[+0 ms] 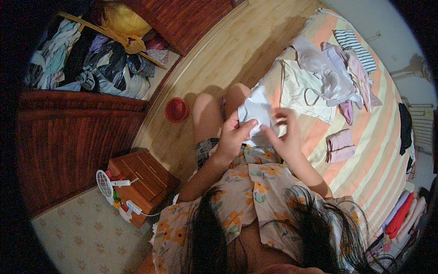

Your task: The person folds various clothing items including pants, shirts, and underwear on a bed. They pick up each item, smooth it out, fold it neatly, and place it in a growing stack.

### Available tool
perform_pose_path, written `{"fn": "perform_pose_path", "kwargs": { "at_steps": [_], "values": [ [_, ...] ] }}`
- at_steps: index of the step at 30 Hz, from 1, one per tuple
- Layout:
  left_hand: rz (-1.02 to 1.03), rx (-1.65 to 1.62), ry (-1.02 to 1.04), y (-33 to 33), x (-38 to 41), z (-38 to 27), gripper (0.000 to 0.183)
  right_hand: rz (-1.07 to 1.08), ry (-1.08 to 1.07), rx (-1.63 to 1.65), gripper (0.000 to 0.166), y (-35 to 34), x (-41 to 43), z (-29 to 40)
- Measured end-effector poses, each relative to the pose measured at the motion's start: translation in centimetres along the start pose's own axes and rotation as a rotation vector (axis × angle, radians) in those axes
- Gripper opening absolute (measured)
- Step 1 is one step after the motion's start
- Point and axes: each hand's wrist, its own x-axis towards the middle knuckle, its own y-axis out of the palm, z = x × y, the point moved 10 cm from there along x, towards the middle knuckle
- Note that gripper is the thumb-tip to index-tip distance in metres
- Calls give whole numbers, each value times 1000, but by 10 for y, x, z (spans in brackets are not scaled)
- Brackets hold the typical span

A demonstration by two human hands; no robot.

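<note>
A small white cloth garment [255,106] is held up over my lap. My left hand [234,135] grips its near left side, thumb lying on top of the fabric. On the other side, my right hand [287,135] is blurred, with thumb and fingers apart at the garment's right edge; whether it touches the cloth is hard to tell. To the right on the striped bed sheet [369,137] lie a pale lilac bra [332,82], a cream garment [294,89] partly beneath it, and a folded pink cloth [340,145].
Pink and lilac clothes [357,72] and a striped garment [356,48] lie farther up the bed. A red basin [177,110] stands on the wooden floor. At left are a clothes-filled wardrobe [82,113] and a wooden bedside cabinet [150,171] with an electric swatter [104,184].
</note>
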Motion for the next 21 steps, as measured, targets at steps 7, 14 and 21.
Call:
{"fn": "perform_pose_path", "kwargs": {
  "at_steps": [7,14,21],
  "values": [
    [159,-267,-211,18,-8,22,23,194,531,667,17,39,-27,-55],
    [113,-158,-313,12,-10,41,31,235,436,681,11,36,-32,-47],
    [160,-48,-230,3,-14,45,30,292,568,676,10,40,-40,-58]
  ]
}}
